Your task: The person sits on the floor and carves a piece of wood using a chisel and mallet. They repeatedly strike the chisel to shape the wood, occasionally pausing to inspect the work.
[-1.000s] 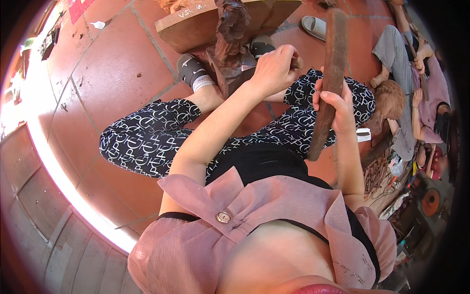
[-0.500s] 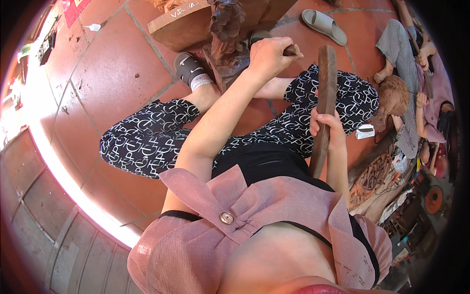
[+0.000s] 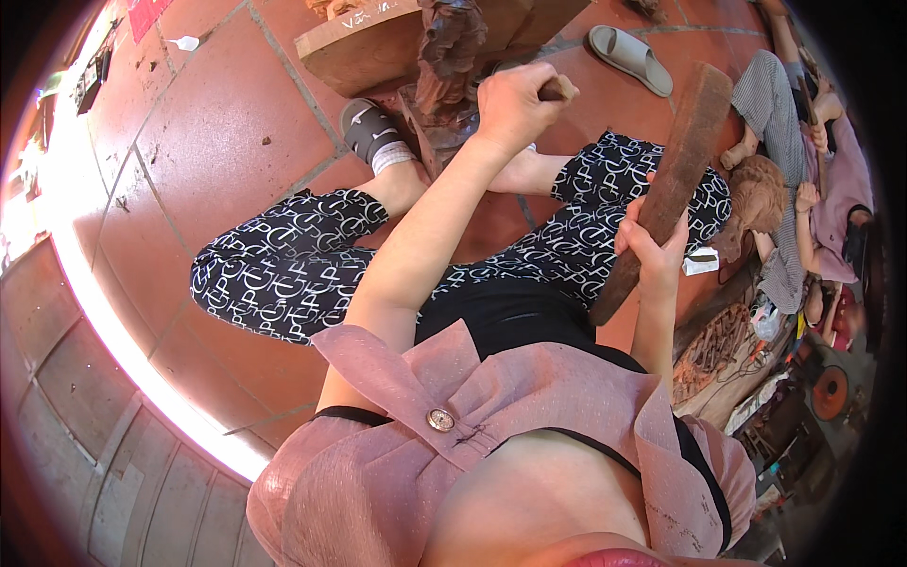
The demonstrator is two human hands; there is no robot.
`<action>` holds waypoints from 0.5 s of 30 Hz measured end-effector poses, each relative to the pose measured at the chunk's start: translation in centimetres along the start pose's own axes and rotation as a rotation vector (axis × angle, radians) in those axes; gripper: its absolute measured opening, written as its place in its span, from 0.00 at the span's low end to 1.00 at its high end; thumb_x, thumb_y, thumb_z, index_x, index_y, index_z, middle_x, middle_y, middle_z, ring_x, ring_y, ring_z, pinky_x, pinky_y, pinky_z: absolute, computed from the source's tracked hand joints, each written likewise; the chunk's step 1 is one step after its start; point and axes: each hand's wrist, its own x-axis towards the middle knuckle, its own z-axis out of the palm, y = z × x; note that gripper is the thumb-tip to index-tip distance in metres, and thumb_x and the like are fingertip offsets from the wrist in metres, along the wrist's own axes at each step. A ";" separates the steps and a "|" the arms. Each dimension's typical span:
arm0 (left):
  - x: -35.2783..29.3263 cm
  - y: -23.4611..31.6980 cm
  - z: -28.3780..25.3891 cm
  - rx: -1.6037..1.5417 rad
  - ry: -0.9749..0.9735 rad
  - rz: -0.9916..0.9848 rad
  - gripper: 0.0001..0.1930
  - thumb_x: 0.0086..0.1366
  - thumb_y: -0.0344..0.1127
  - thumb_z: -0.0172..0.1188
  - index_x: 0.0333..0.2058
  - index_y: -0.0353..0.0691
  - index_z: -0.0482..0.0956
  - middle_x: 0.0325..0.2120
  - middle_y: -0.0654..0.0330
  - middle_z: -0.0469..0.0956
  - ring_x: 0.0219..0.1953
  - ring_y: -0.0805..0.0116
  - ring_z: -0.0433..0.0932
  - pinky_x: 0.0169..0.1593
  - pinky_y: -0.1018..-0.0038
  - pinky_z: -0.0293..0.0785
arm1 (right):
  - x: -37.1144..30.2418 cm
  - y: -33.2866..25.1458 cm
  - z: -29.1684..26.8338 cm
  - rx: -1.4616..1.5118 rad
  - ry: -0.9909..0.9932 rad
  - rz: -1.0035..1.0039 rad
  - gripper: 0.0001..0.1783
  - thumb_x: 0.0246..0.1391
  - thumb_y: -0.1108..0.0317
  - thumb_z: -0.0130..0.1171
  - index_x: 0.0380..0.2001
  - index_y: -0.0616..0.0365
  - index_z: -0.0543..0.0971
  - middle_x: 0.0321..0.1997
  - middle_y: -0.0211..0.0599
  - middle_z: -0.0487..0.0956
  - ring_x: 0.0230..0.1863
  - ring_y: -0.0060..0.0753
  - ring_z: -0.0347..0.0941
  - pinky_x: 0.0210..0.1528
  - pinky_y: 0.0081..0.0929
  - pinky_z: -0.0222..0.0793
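Observation:
My left hand [image 3: 515, 109] is closed round a short wooden tool handle [image 3: 558, 89], whose end pokes out past the thumb side. The rest of that tool is hidden by the hand. Just beside it stands a dark brown wood carving [image 3: 450, 66], upright with a knobbly surface. My right hand [image 3: 654, 238] grips a long, flat-sided wooden club [image 3: 678, 161] around its lower half. The club leans with its upper end to the right, over my patterned trouser leg, apart from the carving.
A pale wooden block [image 3: 364, 47] lies behind the carving. A grey slipper [image 3: 630, 60] rests on the red tiles. To the right are a reddish carved piece [image 3: 756, 194], a person in striped trousers [image 3: 777, 123], a heap of wooden tools [image 3: 709, 350] and a fan [image 3: 830, 392].
The club in my right hand has tipped, its upper end swinging right and showing a broader face. My left hand keeps its hold near the carving.

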 end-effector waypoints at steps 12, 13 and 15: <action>0.5 -0.8 0.2 0.061 0.054 -0.044 0.08 0.48 0.36 0.69 0.28 0.45 0.82 0.25 0.60 0.81 0.27 0.61 0.81 0.31 0.70 0.74 | 0.1 1.2 0.4 -0.684 -0.114 0.030 0.34 0.41 0.70 0.66 0.54 0.57 0.67 0.38 0.40 0.80 0.39 0.36 0.78 0.46 0.33 0.72; 0.5 -0.9 0.2 0.076 0.076 -0.030 0.08 0.47 0.36 0.69 0.27 0.45 0.81 0.25 0.60 0.81 0.27 0.62 0.81 0.31 0.70 0.74 | 0.2 0.5 1.2 -0.832 -0.140 0.092 0.34 0.41 0.71 0.66 0.54 0.58 0.67 0.39 0.39 0.79 0.41 0.33 0.77 0.46 0.31 0.71; 0.5 -0.5 0.1 0.061 0.120 0.014 0.08 0.46 0.36 0.69 0.26 0.46 0.81 0.24 0.61 0.80 0.27 0.61 0.80 0.31 0.69 0.73 | -0.5 0.6 0.8 -0.741 -0.137 0.070 0.35 0.40 0.72 0.67 0.55 0.58 0.67 0.38 0.37 0.79 0.41 0.32 0.77 0.46 0.31 0.71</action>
